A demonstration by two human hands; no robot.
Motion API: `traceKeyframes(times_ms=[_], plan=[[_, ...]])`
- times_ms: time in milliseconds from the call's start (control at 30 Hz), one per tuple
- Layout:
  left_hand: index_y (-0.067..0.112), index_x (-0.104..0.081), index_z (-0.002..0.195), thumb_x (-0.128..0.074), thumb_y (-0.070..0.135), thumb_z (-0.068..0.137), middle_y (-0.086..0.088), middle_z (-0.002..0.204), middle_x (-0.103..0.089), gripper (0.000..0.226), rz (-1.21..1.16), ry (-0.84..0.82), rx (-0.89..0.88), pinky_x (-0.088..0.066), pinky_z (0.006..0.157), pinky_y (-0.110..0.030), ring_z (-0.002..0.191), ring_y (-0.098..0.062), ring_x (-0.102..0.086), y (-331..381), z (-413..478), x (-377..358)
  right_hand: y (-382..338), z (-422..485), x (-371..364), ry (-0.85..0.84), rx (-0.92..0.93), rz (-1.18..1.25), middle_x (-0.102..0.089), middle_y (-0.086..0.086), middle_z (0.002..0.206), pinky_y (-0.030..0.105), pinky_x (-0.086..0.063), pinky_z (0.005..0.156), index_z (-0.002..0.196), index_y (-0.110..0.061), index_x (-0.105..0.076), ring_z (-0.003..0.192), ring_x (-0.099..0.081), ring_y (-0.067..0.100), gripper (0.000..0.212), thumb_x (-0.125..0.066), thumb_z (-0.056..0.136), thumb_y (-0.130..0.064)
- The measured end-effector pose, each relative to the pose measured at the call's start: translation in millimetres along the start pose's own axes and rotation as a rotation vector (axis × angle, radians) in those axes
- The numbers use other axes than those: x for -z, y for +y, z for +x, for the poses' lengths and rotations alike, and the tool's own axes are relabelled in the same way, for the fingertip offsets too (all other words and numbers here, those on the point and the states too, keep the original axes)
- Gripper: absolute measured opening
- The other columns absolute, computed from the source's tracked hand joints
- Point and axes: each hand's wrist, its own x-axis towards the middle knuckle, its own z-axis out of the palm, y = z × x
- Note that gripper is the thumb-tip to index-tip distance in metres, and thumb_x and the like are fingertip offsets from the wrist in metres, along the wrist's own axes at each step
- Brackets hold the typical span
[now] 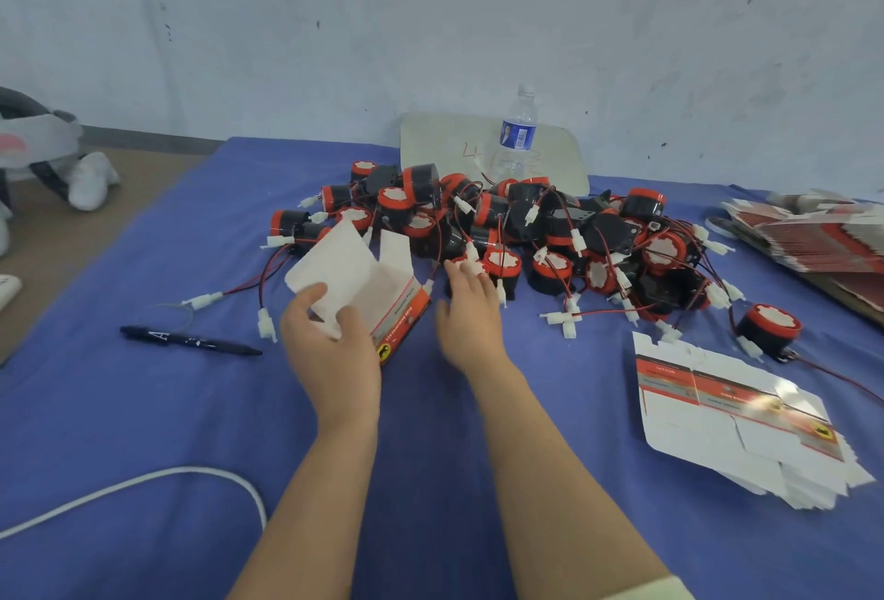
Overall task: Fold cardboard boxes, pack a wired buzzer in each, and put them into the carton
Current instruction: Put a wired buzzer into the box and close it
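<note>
My left hand [330, 336] grips a folded white and red cardboard box [378, 283] with its top flaps standing open, held just above the blue cloth. My right hand [471, 312] is stretched forward with fingers apart, its fingertips at the near edge of a pile of black and red wired buzzers [516, 226]; it holds nothing. One buzzer [767, 329] lies apart at the right. A stack of flat unfolded boxes [736, 417] lies at the near right.
A blue cloth [143, 408] covers the work surface. A black pen [191, 341] lies left of the box and a white cable [143, 484] curves at the near left. A water bottle [516, 135] stands behind the pile. More flat boxes [813, 231] are stacked at the far right.
</note>
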Motion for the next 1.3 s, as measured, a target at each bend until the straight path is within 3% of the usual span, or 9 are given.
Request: traceKeyframes(times_ms=[133,300,533,700,767,867,967,1067,1300], plan=[[0.021,-0.048,0.120,-0.045,0.008,0.092,0.003,0.115,-0.042,0.031,-0.047,0.012,0.028,-0.051,0.088,-0.040,0.111,-0.024,-0.052,-0.8,-0.9,-1.8,1.2,-2.2,-8.0,0.132,-0.031,-0.293,-0.028,0.008,0.150,0.035,-0.017,0.115,0.149,-0.013,-0.020,0.138,-0.023,0.029,0.057,-0.044,0.097,-0.021],[0.017,-0.041,0.128,-0.045,0.007,0.094,0.000,0.118,-0.045,0.036,-0.112,0.001,0.023,-0.043,0.057,-0.005,0.092,-0.009,-0.055,-4.2,-2.3,-5.6,-1.9,-6.0,5.0,0.219,-0.145,-0.242,-0.044,0.008,0.135,0.039,-0.028,0.100,0.142,-0.017,-0.035,0.126,-0.034,0.029,0.059,-0.053,0.093,-0.045],[0.018,-0.044,0.131,-0.053,0.007,0.092,0.002,0.121,-0.048,0.041,-0.185,-0.034,-0.051,-0.044,0.065,-0.002,0.094,0.003,-0.057,-5.5,-4.4,-7.5,9.8,-12.7,17.3,0.080,-0.148,-0.084,-0.035,0.010,0.140,0.042,-0.036,0.103,0.125,-0.018,-0.043,0.126,-0.036,0.031,0.043,-0.064,0.089,-0.029],[0.031,-0.043,0.120,-0.053,0.007,0.091,0.003,0.117,-0.051,0.038,-0.184,-0.054,-0.072,-0.049,0.077,-0.016,0.085,0.011,-0.057,-7.8,-4.5,-8.0,14.6,-19.0,27.9,0.290,-0.177,0.480,-0.055,-0.003,0.098,0.027,-0.046,0.068,0.107,-0.020,-0.044,0.093,-0.054,0.023,0.019,-0.055,0.093,-0.014],[0.032,-0.042,0.120,-0.052,0.006,0.090,-0.001,0.125,-0.051,0.041,-0.159,-0.066,-0.080,-0.050,0.085,-0.027,0.095,0.001,-0.057,-8.5,-5.9,-8.4,18.4,-19.2,35.5,0.278,-0.124,0.607,-0.055,-0.005,0.110,0.020,-0.045,0.073,0.121,-0.025,-0.043,0.102,-0.054,0.018,0.030,-0.054,0.094,-0.015],[0.027,-0.041,0.127,-0.049,0.002,0.089,-0.001,0.129,-0.046,0.046,-0.114,-0.055,-0.108,-0.050,0.084,-0.031,0.089,0.003,-0.054,-8.3,-9.2,-8.3,17.4,-13.1,33.9,0.097,0.025,0.351,-0.034,-0.001,0.150,0.028,-0.033,0.105,0.149,-0.023,-0.026,0.137,-0.033,0.016,0.063,-0.057,0.095,-0.018],[0.021,-0.038,0.134,-0.048,0.000,0.088,-0.003,0.134,-0.041,0.051,-0.075,-0.022,-0.124,-0.049,0.083,-0.028,0.093,0.007,-0.050,-9.4,-7.0,-6.7,8.0,-1.1,18.5,-0.041,0.102,0.159,-0.021,0.002,0.158,0.038,-0.020,0.117,0.153,-0.022,-0.018,0.146,-0.016,0.023,0.067,-0.054,0.097,-0.018],[0.017,-0.033,0.138,-0.047,0.000,0.087,-0.003,0.140,-0.034,0.056,-0.039,0.004,-0.111,-0.045,0.100,-0.045,0.125,-0.019,-0.041,-12.3,-3.6,-6.6,-1.9,3.4,3.1,-0.123,0.120,0.027,-0.017,0.004,0.159,0.042,-0.019,0.117,0.153,-0.023,-0.018,0.143,-0.018,0.032,0.067,-0.054,0.097,-0.023],[0.017,-0.031,0.137,-0.048,0.001,0.086,-0.007,0.138,-0.037,0.057,-0.059,0.022,-0.137,-0.045,0.100,-0.049,0.126,-0.026,-0.041,-13.9,-2.2,-6.8,-16.1,2.8,-3.8,-0.125,0.031,-0.039,-0.020,0.010,0.144,0.041,-0.040,0.102,0.142,-0.015,-0.034,0.125,-0.037,0.035,0.061,-0.063,0.090,-0.027]])
